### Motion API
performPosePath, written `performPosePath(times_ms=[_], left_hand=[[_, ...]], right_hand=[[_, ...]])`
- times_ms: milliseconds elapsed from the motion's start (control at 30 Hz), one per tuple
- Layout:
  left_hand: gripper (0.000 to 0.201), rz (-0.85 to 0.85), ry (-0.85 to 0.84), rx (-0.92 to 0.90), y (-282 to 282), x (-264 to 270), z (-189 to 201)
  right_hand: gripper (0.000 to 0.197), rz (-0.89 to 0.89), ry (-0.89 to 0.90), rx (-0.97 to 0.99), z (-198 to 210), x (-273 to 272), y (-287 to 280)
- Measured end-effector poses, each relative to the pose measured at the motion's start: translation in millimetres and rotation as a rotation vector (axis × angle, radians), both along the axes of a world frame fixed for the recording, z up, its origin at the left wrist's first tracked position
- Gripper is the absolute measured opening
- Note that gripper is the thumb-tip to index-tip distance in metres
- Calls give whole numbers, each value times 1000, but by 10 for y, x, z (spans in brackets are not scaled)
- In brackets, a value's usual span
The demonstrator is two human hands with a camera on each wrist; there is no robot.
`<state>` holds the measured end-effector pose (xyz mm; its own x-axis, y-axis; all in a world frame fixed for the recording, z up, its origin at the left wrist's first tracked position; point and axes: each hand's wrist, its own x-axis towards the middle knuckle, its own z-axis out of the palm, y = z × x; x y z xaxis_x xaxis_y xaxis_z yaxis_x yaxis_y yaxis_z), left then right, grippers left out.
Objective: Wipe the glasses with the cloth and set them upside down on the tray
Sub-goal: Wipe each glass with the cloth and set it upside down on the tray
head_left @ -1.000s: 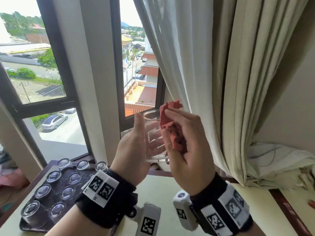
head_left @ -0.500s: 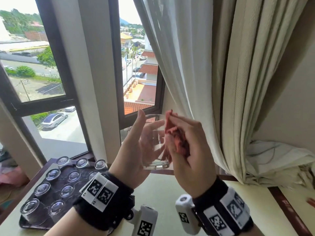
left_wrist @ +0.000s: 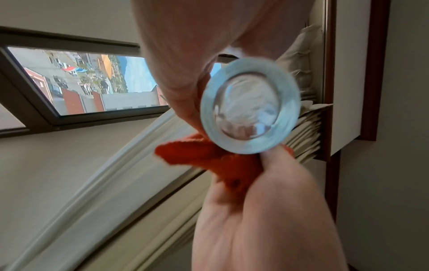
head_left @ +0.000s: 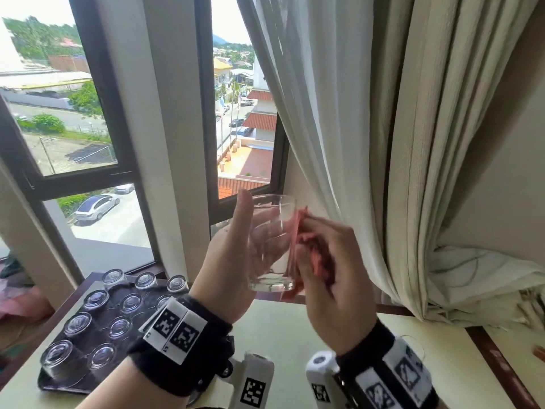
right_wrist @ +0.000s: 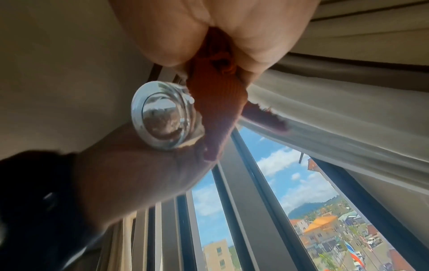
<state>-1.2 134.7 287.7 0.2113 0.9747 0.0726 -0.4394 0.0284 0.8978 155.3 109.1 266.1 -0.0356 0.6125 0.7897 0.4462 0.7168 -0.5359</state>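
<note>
My left hand holds a clear tumbler glass upright in front of the window, thumb up along its near side and fingers behind it. My right hand grips a bunched red cloth and presses it against the glass's right wall. The left wrist view shows the thick glass base with the red cloth below it. In the right wrist view the cloth covers one side of the glass. A dark tray at lower left carries several glasses standing upside down.
The tray sits on a pale table with a dark wooden edge. A cream curtain hangs just right of my hands, bunched on the table's far right. The window frame stands right behind the glass.
The cloth has slid down from the glass's rim to its right side wall. Both hands and the glass have dropped a little lower.
</note>
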Motion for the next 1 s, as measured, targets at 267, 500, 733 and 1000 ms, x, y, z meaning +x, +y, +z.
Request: performPosePath(times_ms=[267, 500, 733, 1000], left_hand=[[109, -126, -193, -107, 52, -31, -1], [83, -55, 35, -97, 48, -33, -66], [66, -159, -252, -171, 36, 68, -82], [90, -233, -228, -179, 22, -22, -80]], right_hand=[[36, 83, -152, 132, 147, -162, -147], [34, 59, -120, 26, -103, -14, -141], [37, 67, -258, 131, 255, -88, -147], [36, 39, -133, 32, -113, 32, -247]])
